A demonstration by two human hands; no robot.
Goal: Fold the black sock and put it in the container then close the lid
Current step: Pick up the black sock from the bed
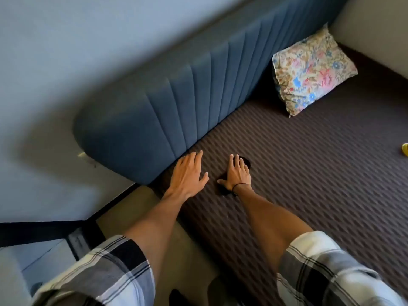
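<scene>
The black sock (247, 162) lies on the dark brown ribbed mattress (309, 173), mostly hidden under my right hand (237, 175). That hand rests flat on the sock with fingers spread; only dark bits show past the fingertips and below the wrist. My left hand (189, 173) hovers or rests flat on the mattress just left of it, fingers apart, holding nothing, close to the blue headboard. No container or lid is in view.
A blue padded headboard (176, 102) runs along the mattress's left edge. A floral pillow (311, 71) lies at the far end. A small yellow object (405, 149) peeks in at the right edge. Floor and a grey wall are on the left.
</scene>
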